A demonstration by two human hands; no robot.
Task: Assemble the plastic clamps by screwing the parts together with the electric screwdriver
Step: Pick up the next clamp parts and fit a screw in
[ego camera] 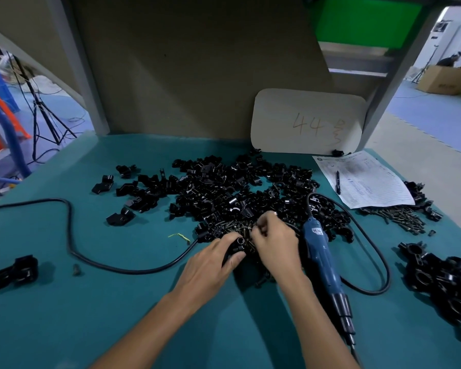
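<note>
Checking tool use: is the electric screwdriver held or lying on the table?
Lying: the electric screwdriver rests on the table beside the right hand, ungripped.

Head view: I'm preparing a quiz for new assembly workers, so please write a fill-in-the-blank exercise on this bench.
1. The left hand grips a ____ clamp part.
2. The electric screwdriver lies on the table and has a ____ body.
3. The white card bears the number ____.
4. The pen lies on a sheet of ____.
Missing words: black; blue; 44; paper.
</note>
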